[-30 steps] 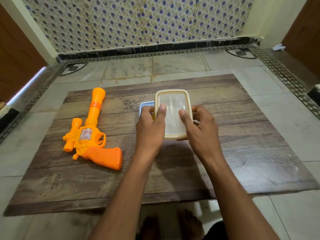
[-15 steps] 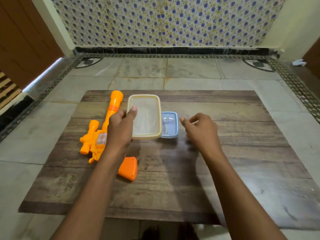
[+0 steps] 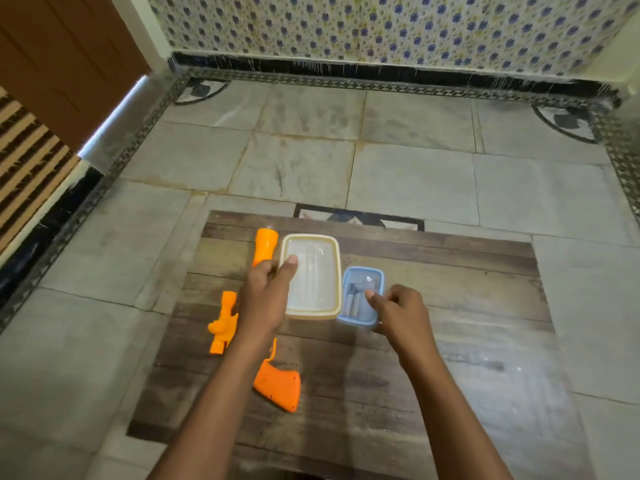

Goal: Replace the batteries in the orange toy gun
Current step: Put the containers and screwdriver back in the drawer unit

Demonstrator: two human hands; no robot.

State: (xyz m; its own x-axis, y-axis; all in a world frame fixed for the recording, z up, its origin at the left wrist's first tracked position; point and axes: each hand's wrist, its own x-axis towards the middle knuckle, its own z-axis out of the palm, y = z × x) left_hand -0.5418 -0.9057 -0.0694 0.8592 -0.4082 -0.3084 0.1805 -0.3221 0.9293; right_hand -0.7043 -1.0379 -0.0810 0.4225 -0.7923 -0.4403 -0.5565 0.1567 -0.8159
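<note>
early stage: cream-rimmed clear plastic lid (image 3: 312, 276) lifted off, pinched in left hand (image 3: 266, 299); right hand (image 3: 398, 308), loosely curled and empty, over small blue plastic box (image 3: 362, 296) of batteries. orange plastic toy gun (image 3: 242, 320) untouched on wooden board (image 3: 450, 306), unopened.

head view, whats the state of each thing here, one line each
cream lid: off the box, held by the left hand
blue box: open, small items inside
right hand: empty, at the box's near edge
orange toy gun: lying flat on the wooden board, untouched
</note>
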